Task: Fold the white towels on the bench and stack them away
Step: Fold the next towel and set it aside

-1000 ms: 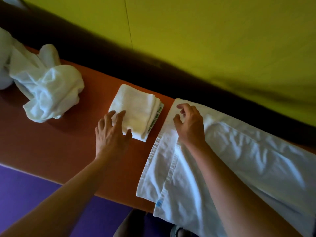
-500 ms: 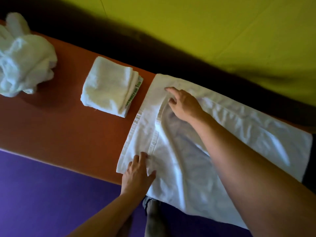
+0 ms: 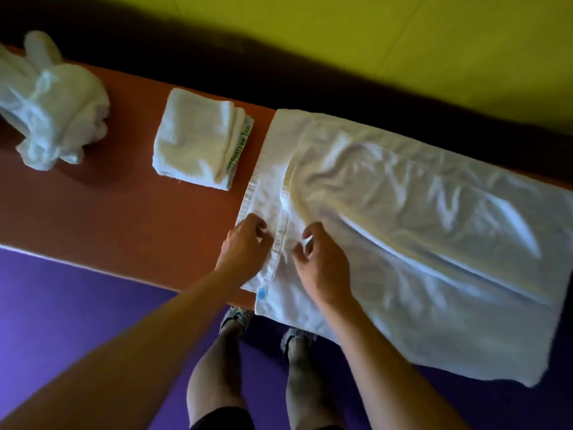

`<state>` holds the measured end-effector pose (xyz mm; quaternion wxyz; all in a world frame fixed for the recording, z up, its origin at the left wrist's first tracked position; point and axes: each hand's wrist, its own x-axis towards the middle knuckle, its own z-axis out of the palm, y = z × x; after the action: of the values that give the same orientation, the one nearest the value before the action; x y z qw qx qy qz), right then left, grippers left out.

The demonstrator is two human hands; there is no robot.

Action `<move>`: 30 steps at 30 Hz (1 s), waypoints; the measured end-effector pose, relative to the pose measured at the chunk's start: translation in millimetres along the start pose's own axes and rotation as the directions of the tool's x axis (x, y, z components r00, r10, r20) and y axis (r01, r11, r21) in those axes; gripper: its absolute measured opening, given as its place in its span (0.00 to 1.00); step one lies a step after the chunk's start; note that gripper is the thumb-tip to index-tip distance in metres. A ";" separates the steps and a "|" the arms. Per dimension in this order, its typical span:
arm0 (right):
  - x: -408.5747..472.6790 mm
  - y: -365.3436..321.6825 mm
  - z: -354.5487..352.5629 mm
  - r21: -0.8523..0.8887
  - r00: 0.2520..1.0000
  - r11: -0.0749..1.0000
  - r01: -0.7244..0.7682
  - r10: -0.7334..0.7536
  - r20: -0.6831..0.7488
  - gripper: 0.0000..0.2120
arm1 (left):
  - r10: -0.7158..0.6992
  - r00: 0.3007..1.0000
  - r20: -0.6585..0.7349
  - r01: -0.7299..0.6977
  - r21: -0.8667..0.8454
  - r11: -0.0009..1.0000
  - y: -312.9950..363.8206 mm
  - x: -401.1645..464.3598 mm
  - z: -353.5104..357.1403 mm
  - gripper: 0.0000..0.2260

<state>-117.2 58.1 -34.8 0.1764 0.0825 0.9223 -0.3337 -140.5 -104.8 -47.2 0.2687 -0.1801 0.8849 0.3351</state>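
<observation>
A large white towel [image 3: 418, 218] lies doubled lengthwise across the orange bench [image 3: 108, 218], and its near side hangs over the front edge. My left hand [image 3: 245, 248] pinches the striped hem at the towel's left end, near the bench front. Just to its right, my right hand [image 3: 324, 266] has thumb and fingers curled on the upper layer, with a bit of cloth between them. A folded white towel [image 3: 198, 141] with green lettering on its edge lies left of the large one. At the far left sits a crumpled white towel [image 3: 52, 107].
A yellow wall [image 3: 403, 41] rises behind the bench, with a dark gap along its foot. The floor [image 3: 62, 305] in front is purple. My legs and shoes [image 3: 235, 318] stand close to the bench front, below the towel's hanging edge.
My right hand came back from the towel's far left corner to the near left end. My left hand shifted slightly up along the hem. The view slid a little to the left.
</observation>
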 end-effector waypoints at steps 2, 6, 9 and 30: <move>-33.9 2.1 21.1 -0.030 0.996 0.998 -0.060 0.061 0.060 0.09 | 0.063 0.997 -0.052 -0.065 -0.024 0.998 15.9 26.0 -13.8 0.08; -74.8 -2.9 68.1 -0.212 0.982 0.971 -0.111 0.140 0.127 0.21 | 0.072 0.997 -0.014 -0.074 -0.132 0.988 47.8 79.3 -23.7 0.15; -86.7 -13.3 91.0 -0.427 0.974 0.891 -0.155 0.209 0.083 0.26 | 0.013 0.996 0.085 0.011 -0.280 0.960 66.7 104.1 -20.3 0.19; -111.0 -32.6 95.1 -0.331 0.954 0.896 -0.296 0.296 -0.052 0.25 | 0.022 0.975 0.222 0.067 -0.386 0.920 110.4 103.2 -23.1 0.10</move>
<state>2.3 -31.9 -41.5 0.2365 0.1908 0.9422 -0.1411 -285.4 -56.6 -39.3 0.3285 -0.2015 0.7624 0.5198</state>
